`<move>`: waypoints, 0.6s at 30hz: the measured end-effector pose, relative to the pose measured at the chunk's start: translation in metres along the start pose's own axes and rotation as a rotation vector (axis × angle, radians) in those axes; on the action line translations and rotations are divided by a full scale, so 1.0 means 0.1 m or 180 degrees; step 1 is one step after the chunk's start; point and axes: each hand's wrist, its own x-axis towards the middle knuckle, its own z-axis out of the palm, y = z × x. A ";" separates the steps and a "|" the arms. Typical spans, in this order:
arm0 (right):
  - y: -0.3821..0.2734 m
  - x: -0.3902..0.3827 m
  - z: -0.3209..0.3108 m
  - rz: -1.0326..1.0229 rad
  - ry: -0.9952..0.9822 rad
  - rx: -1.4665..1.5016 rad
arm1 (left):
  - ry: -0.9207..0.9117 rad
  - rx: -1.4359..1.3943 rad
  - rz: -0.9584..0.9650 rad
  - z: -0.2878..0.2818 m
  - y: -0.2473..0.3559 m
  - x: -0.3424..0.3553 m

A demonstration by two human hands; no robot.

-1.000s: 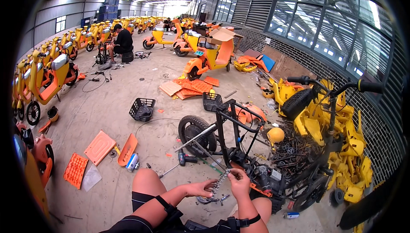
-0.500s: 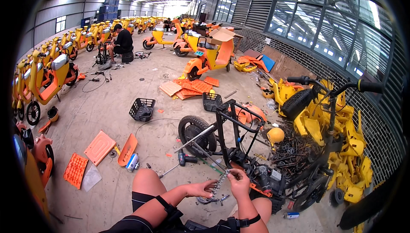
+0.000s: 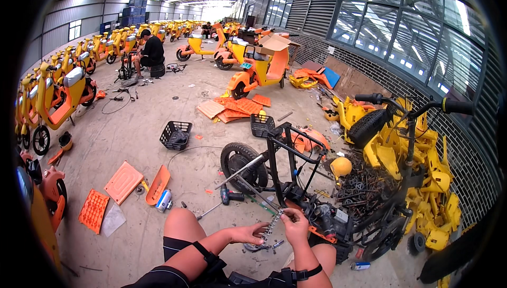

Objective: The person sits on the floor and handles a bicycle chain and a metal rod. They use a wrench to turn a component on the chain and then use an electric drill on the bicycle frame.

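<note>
A silvery, narrow strip with a row of small segments point(image 3: 271, 228) slants between my two hands; its exact kind is too small to tell. My left hand point(image 3: 248, 233) holds its lower end between thumb and fingers. At the upper end, my right hand point(image 3: 296, 225) pinches it with thumb and forefinger. Just beyond stands a stripped black scooter frame point(image 3: 272, 156) with its rear wheel point(image 3: 243, 167). On the floor left of that frame lies a power drill point(image 3: 230, 196). Some small metal tools point(image 3: 275, 245) lie beneath my hands, partly covered by them.
An orange panel point(image 3: 123, 182) and a spray can point(image 3: 164, 201) lie to the left. Two black baskets stand further off, one being a basket point(image 3: 176, 135) with something dark inside. Yellow body panels point(image 3: 433, 203) are heaped at right. A person point(image 3: 152, 53) sits working at far left.
</note>
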 end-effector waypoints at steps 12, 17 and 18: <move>0.00 0.00 0.00 -0.0021 0.0056 0.0015 | 0.0075 0.0181 -0.0052 0.01 0.01 0.01; 0.01 -0.01 0.03 -0.0096 0.0080 -0.0295 | 0.0094 0.0186 0.0289 -0.08 -0.20 0.02; -0.08 -0.01 0.03 0.0038 0.0055 -0.0269 | 0.0103 0.0118 0.0276 -0.06 -0.17 0.00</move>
